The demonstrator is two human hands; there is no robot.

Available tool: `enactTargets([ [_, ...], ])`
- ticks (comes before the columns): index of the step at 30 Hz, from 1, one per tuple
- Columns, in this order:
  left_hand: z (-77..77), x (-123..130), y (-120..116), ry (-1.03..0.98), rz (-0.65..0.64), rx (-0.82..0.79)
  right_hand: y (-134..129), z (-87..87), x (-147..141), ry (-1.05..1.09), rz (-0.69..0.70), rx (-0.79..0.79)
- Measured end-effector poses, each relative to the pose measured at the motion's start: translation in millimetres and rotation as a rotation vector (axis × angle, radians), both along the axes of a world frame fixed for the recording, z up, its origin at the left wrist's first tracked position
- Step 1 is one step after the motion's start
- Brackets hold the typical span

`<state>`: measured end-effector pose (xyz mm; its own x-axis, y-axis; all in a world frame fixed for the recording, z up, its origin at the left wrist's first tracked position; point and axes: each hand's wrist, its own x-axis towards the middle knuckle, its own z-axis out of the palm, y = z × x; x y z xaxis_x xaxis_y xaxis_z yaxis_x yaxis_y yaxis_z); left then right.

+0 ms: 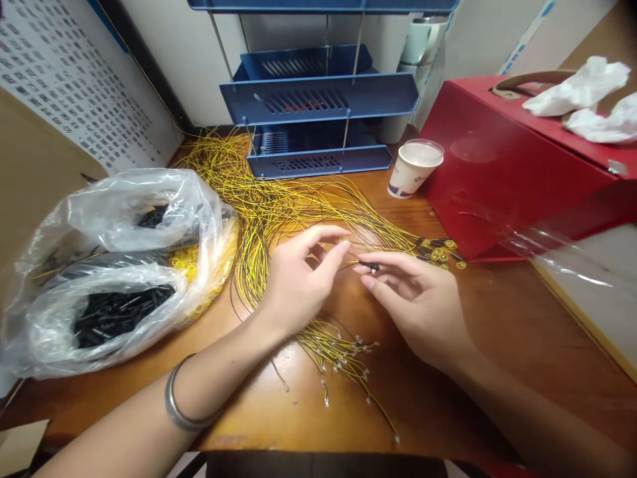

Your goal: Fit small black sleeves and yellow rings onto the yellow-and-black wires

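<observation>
My left hand [301, 282] is above the middle of the table, thumb and forefinger pinched on a small yellow piece [343, 239]; whether it is a ring or a bit of wire is unclear. Facing it, my right hand [423, 299] pinches a small black connector [369, 266] with a shiny tip, at the end of a thin wire. Beneath and behind my left hand spreads a long bundle of yellow and black wires [279, 206]. Their near ends [343, 355] carry small clear-looking tips. Several finished-looking ends with yellow round caps [440, 253] lie beyond my right hand.
At the left, clear plastic bags [149, 182] hold black sleeves [122, 315] and yellow rings [206, 279]. A blue tiered tray [318, 99] stands at the back, with a paper cup [415, 169] beside it. A red box [507, 159] with crumpled tissues [580, 93] fills the right.
</observation>
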<state>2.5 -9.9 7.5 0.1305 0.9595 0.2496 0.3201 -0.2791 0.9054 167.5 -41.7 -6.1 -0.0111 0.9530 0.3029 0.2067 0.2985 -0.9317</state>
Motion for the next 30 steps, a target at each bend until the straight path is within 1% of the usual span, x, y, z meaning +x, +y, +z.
enactTargets([
  [4,-10.1,-2,-10,-0.064,-0.082,-0.047,0,-3.8,2,-0.040,-0.047,0.020],
  [7,-14.4,-4,-15,-0.116,-0.135,-0.090,1,-2.3,2,-0.014,-0.054,0.012],
  [12,-15.5,-4,-15,-0.204,-0.144,-0.124,1,-0.8,2,0.019,-0.041,0.005],
  [15,-14.9,-4,-15,-0.235,-0.147,-0.123,0,-1.8,3,-0.038,-0.049,0.030],
  [18,-14.3,-5,-14,-0.217,-0.147,-0.070,-1,-1.6,4,-0.131,-0.090,0.034],
  [21,-13.4,-7,-12,-0.142,-0.127,0.083,-1,-0.3,4,-0.160,-0.102,0.042],
  [23,-13.1,-8,-11,-0.116,-0.124,0.139,-1,0.4,3,-0.164,-0.099,0.053],
  [27,-14.6,-7,-13,-0.140,-0.176,0.060,-2,0.5,2,-0.177,-0.099,0.065],
  [30,-16.0,-6,-13,-0.139,-0.172,0.073,-3,0.0,2,-0.198,-0.101,0.077],
])
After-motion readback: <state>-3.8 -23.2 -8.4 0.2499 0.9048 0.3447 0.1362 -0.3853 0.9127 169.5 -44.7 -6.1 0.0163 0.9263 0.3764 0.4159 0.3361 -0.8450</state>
